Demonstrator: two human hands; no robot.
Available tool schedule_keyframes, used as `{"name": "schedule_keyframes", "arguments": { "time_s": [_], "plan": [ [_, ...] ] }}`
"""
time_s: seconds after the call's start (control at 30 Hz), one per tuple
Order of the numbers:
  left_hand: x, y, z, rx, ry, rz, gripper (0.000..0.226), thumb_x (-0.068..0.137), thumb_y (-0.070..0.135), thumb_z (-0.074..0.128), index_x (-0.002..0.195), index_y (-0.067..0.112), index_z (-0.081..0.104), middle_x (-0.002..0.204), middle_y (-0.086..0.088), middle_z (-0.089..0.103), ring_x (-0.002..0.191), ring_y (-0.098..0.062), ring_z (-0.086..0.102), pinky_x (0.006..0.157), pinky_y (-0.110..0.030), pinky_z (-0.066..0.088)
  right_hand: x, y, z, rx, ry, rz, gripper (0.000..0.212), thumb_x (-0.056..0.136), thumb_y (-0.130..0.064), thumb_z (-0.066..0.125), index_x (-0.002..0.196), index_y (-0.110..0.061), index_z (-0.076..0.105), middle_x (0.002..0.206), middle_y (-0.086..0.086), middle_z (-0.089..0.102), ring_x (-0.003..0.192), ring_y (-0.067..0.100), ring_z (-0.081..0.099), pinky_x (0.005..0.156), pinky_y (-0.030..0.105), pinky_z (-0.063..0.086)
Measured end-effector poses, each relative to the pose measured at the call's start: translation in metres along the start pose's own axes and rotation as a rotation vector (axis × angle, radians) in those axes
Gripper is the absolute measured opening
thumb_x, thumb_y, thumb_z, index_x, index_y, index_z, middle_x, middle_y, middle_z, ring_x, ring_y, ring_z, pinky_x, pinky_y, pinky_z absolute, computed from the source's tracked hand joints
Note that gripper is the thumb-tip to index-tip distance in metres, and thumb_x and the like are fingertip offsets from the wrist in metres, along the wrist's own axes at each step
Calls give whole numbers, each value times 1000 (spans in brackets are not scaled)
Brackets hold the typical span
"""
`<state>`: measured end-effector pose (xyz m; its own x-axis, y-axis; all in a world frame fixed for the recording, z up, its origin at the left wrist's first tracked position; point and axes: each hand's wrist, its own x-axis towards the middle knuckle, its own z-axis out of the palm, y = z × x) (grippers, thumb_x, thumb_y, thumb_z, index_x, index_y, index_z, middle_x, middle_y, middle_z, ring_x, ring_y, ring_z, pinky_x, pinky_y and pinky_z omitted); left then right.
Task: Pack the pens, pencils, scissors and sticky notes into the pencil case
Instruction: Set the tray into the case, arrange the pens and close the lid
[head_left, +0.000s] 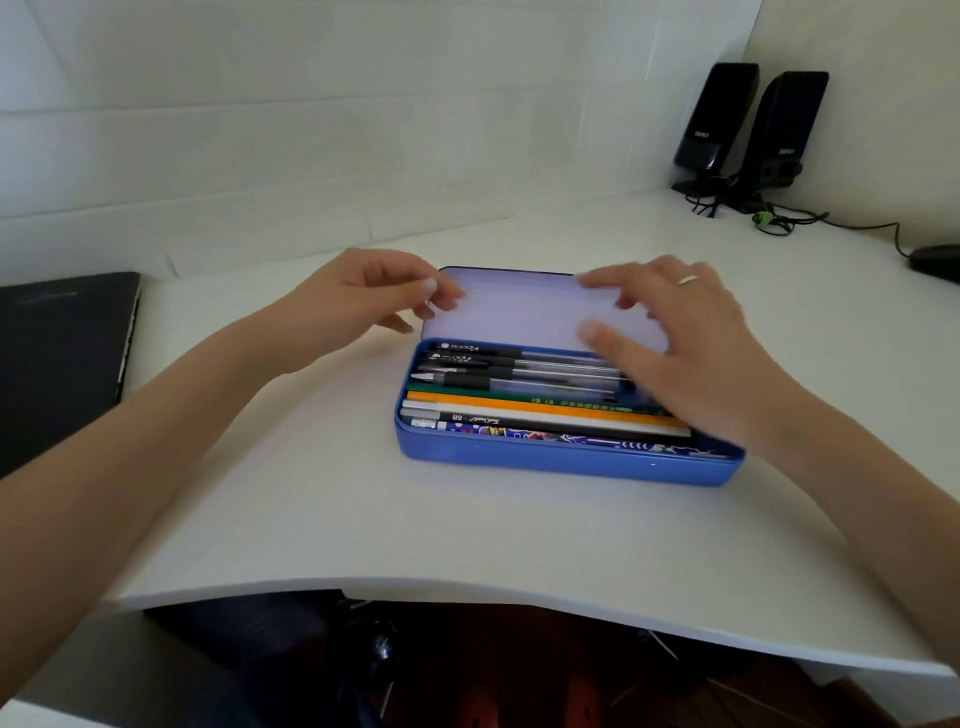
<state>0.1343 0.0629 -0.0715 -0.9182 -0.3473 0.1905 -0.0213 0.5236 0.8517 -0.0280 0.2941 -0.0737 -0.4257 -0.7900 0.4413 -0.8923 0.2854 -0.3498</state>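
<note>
A blue pencil case (561, 465) lies on the white desk with its lid (514, 312) raised at the far side. Inside lie several black pens (514, 371) at the back and several pencils (519, 413) at the front, among them a green, an orange and a black 6B one. My left hand (358, 296) is at the lid's left edge, its fingertips at the rim. My right hand (685, 343) hovers over the lid's right part and the case's right end, fingers spread and blurred. The case's right end is hidden under it. No scissors or sticky notes show.
A closed black laptop (62, 358) lies at the left edge of the desk (415, 530). Two black speakers (748, 130) with cables stand at the back right, and a black mouse (935, 262) lies at the far right. The desk's curved front edge is near me.
</note>
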Motion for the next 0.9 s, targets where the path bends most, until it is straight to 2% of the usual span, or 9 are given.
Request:
{"name": "schedule_keyframes", "arguments": {
  "time_s": [0.1,0.2,0.3,0.4,0.5,0.57,0.67,0.8,0.9],
  "plan": [
    [2,0,-5,-61,136,-115,10,90,18,57,82,20,62,73,4,62,59,-3,55,55,-22,48,11,24,-4,70,195,217,43,88,-56,38,119,-30,53,102,0,55,109,24,46,96,47,40],
    [0,0,-7,-104,-73,-309,23,70,28,73,76,16,54,63,3,62,48,-7,55,40,-20,44,14,43,3,58,69,434,44,93,-50,38,128,-24,45,116,8,58,116,29,46,96,44,37],
    [-5,0,-2,-141,-233,-355,40,54,34,81,76,14,54,54,6,61,46,-6,56,42,-18,47,14,42,10,287,-37,493,41,96,-43,41,132,-22,41,115,6,56,98,21,51,80,32,38],
    [-5,-2,-6,-229,-233,-379,62,35,50,87,76,15,55,60,3,65,51,-7,61,49,-19,53,17,35,4,563,102,542,32,94,-42,47,121,-25,50,109,9,58,88,16,53,76,32,45],
    [-4,-4,-11,-308,-263,-429,66,31,47,91,77,15,56,71,-3,66,59,-11,64,57,-21,56,19,34,-1,641,176,541,23,92,-41,48,109,-29,55,113,3,60,104,20,56,99,44,46],
    [-4,-4,-11,-330,-266,-447,69,27,39,94,77,14,55,69,-6,63,58,-11,63,58,-22,56,18,34,-2,650,204,507,21,93,-37,48,108,-26,58,110,-2,61,104,18,56,100,45,45],
    [-3,-5,-9,-372,-237,-476,76,20,32,96,79,12,53,65,-4,60,53,-9,62,56,-22,56,18,29,-5,703,254,454,20,94,-30,45,102,-24,63,99,-10,62,93,9,55,92,37,47],
    [0,-9,-9,-403,-241,-501,93,20,28,96,100,9,54,78,-4,60,56,-7,63,57,-21,57,19,20,-19,900,282,402,32,93,-23,46,69,-22,67,69,-15,66,67,2,57,68,24,44],
    [1,-12,-11,-418,-279,-489,95,21,26,96,106,8,57,80,-3,66,59,-8,65,59,-22,57,15,17,-30,998,159,330,49,96,-23,42,52,-20,64,60,-7,64,62,7,55,69,23,41]
  ]
}}
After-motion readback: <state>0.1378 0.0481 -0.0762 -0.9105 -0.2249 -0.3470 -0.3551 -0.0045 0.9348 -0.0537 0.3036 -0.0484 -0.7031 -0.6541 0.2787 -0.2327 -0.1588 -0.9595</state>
